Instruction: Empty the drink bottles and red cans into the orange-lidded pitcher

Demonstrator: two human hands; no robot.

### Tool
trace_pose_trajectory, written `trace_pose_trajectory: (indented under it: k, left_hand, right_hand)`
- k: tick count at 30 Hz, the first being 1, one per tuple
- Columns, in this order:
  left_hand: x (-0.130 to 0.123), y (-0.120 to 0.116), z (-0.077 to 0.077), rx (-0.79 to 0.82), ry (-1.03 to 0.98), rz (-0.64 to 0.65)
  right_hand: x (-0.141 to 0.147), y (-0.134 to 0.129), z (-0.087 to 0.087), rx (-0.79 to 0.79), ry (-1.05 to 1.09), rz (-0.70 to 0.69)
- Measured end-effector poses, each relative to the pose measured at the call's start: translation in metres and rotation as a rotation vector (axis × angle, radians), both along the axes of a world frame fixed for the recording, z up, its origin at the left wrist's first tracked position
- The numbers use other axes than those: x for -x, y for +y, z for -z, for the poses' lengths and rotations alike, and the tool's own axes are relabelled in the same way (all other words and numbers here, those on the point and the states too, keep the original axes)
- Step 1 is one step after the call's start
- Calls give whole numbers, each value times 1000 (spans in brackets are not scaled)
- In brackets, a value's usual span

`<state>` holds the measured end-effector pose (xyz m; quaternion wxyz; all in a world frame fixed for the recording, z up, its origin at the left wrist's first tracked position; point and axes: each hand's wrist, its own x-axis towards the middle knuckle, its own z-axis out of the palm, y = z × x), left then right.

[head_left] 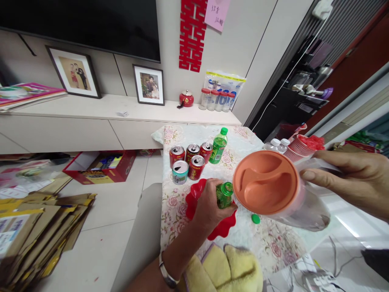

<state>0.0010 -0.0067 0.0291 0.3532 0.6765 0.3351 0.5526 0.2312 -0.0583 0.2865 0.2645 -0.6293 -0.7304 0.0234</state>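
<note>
Up close now, past a folded yellow cloth: clenched on a small green plastic bottle with the left hand, top up, axis near upright, over a scalloped red dish on the floral-covered bench. Gripping a clear plastic pitcher with the right hand, tipped over, long axis running sideways, round orange lid leftward. Beyond, on to five metal cans.

The pitcher lid is orange, the tray red, the tablecloth floral.
</note>
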Motion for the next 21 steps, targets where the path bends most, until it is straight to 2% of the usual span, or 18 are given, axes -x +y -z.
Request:
trace_pose_trajectory:
  k: [3, 21]
  left_hand:
    - [0, 0, 0, 8, 0, 0]
    - [2, -1, -3, 94, 12, 26]
  right_hand:
    - [0, 0, 0, -22, 1, -94]
    - [-1, -3, 0, 24, 24, -73]
